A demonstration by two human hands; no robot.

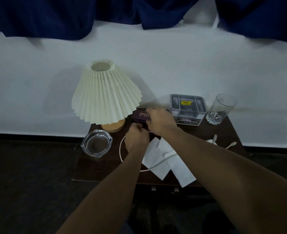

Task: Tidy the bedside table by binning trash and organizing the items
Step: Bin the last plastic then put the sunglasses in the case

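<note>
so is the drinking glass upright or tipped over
Upright: the drinking glass stands on its thick base at the bedside table's back right corner, open rim up.

Dim room, viewed from above. A plain white wall (38, 81) fills the middle; dark blue curtains (46, 16) hang in folds along its top. A black skirting strip (29, 136) meets the dark floor (29, 174). A dark wooden tabletop (227, 127) stands against the wall.

Pleated paper-like lampshade (104, 92) on a wooden base (113, 126); clear glossy glass ashtray (96, 144) and tumbler (221, 108); dark wooden table (230, 132); matt white paper napkins (166, 159).
</note>
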